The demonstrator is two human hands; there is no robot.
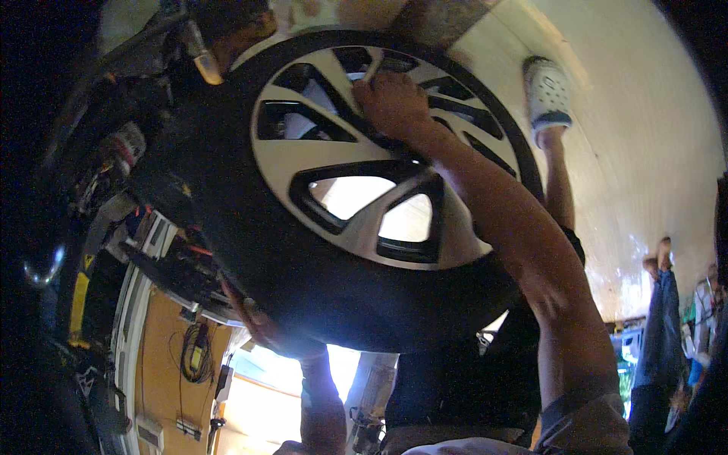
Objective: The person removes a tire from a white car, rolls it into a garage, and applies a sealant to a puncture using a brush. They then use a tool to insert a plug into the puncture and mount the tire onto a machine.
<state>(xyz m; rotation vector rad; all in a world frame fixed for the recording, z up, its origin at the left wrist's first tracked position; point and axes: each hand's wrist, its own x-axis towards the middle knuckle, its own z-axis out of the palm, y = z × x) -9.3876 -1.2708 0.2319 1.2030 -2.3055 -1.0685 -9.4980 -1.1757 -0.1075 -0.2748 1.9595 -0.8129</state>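
Observation:
A car wheel [345, 159] fills the middle of the view, a dark tyre [356, 303] around a silver-and-black spoked rim. Bright light shows through two gaps between the spokes. My right forearm crosses over the rim, and my right hand [396, 106] is closed at the far spokes. Its fingertips curl toward a pale, narrow edge; whether that is a spoke or a separate piece I cannot make out. Against the tyre's near left side, my left hand [265, 326] bears on the rubber, its fingers partly shadowed and curved along it.
Dark machinery with a yellow strip [80, 303] stands along the left. Beyond it, a coiled cable [196, 353] hangs on a brown wall. A foot in a white clog [547, 91] rests on the pale floor [622, 167]. Someone in blue trousers [658, 334] is at the right edge.

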